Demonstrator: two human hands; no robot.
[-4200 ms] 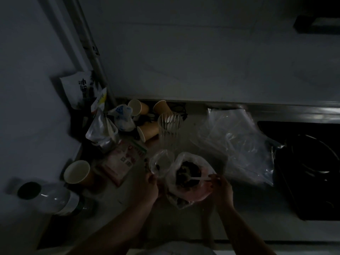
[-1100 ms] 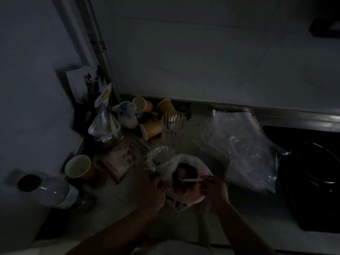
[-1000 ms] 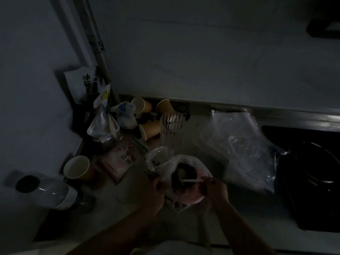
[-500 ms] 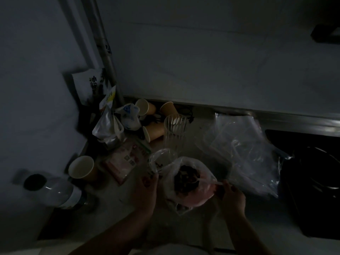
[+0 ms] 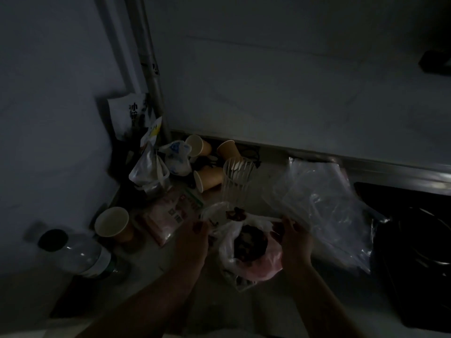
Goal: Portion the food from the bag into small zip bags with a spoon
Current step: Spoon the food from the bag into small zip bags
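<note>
Food (image 5: 249, 241), dark and lumpy, is seen in the pink plastic bag (image 5: 256, 265) standing on the counter (image 5: 170, 262) directly in front of the person. A loaded spoon (image 5: 238, 214) is held over the mouth of a small zip bag (image 5: 214, 214), just behind the pink bag. The spoon handle is pinched by the right hand (image 5: 294, 236); the rim of the zip bag is gripped by the left hand (image 5: 192, 236). The step in hand is judged to be the transfer of one spoonful. Next, the spoon probably has to be tipped inside the opening while the rim is kept spread, then returned to the pink bag. The counter is dimly lit and cluttered: paper cups (image 5: 113, 224), a water bottle (image 5: 75, 254), a pile of clear bags (image 5: 322, 211). A plain wall (image 5: 280, 81) is noted behind, a dark hob (image 5: 419, 240) at right.
</note>
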